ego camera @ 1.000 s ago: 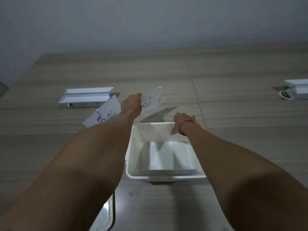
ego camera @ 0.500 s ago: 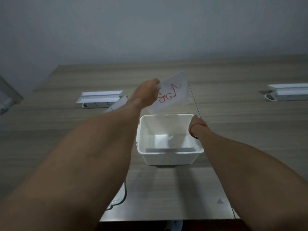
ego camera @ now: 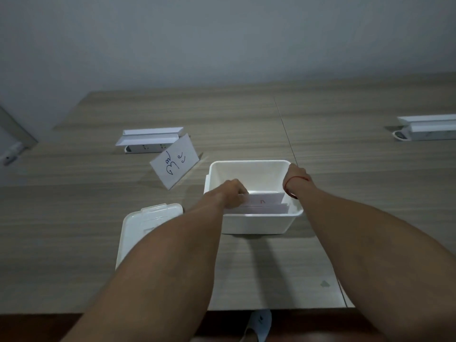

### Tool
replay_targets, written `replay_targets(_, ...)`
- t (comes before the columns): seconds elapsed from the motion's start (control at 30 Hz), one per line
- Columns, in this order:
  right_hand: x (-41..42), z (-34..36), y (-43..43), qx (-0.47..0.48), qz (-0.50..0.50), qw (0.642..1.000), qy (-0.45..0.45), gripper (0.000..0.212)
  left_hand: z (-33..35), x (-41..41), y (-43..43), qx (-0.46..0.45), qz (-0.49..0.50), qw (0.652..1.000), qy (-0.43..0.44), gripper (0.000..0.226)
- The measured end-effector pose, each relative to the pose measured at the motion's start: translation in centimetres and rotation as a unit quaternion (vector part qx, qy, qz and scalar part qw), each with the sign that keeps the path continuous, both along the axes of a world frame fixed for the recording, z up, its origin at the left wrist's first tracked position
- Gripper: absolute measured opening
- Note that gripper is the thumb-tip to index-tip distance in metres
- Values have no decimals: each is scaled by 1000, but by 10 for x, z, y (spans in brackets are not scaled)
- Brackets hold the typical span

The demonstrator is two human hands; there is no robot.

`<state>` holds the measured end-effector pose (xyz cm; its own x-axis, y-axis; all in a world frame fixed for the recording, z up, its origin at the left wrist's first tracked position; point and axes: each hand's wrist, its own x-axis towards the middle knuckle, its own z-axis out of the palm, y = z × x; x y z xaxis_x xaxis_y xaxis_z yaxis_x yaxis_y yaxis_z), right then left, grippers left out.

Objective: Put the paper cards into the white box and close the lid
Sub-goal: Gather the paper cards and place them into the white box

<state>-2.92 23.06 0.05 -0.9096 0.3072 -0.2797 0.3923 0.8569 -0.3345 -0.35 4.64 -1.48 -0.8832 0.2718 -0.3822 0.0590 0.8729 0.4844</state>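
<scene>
The white box [ego camera: 256, 222] stands open at the table's middle. My left hand [ego camera: 230, 195] reaches inside it, pinching a paper card with red writing [ego camera: 267, 198] that stands upright against other cards [ego camera: 259, 209] near the front wall. My right hand [ego camera: 294, 177], with a red string on the wrist, grips the box's right rim. A folded card with blue writing [ego camera: 175, 162] stands on the table to the box's upper left. The translucent white lid [ego camera: 145, 227] lies flat left of the box, partly hidden under my left forearm.
A white power-socket unit with raised flaps [ego camera: 148, 140] sits behind the blue-lettered card, another [ego camera: 427, 128] at the far right. The table's near edge [ego camera: 283, 309] runs below my arms, with a slipper [ego camera: 257, 325] on the floor beneath.
My left hand has carried the red-lettered card from above the box's back rim down into the box. My right hand stays on the right rim. The view has pulled back.
</scene>
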Motion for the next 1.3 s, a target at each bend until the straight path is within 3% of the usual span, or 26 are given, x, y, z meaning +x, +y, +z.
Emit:
replay_targets(0.07, -4, 2, -3, -2, -10, 1000, -7, 49, 3, -3, 2, -6, -2, 1000, -20, 23)
replay_targets(0.17, -14, 6, -15, -2, -4, 1000, 4, 48, 10, -15, -1, 0, 36, 998, -47, 43)
replay_targets(0.27, -32, 8, -30, -8, 60, 998, 36, 41, 21, -32, -17, 68, 111, 990, -51, 51)
replay_targets(0.37, -49, 6, -50, -42, 128, 990, 42, 41, 31, -51, -41, 118, 193, 971, 76, 33)
replay_targets(0.43, -59, 2, -64, -56, 165, 984, 37, 41, 31, -65, -61, 74, 264, 950, 146, 32)
replay_targets(0.57, -77, -9, -90, -60, 233, 970, 25, 28, 23, -89, -97, -16, 341, 924, 171, 24)
replay_targets(0.8, -88, -28, -110, 26, 288, 957, 36, 39, -4, -119, -136, -148, 378, 896, 181, 36)
replay_targets(0.97, -92, -34, -115, 82, 295, 951, 50, 53, -29, -125, -150, -171, 406, 880, 181, 27)
replay_targets(1.1, -93, -34, -117, 88, 290, 952, 47, 56, -40, -123, -144, -165, 387, 892, 165, 19)
replay_targets(1.3, -91, -27, -116, 68, 282, 957, 19, 56, -34, -115, -131, -205, 342, 901, 169, 28)
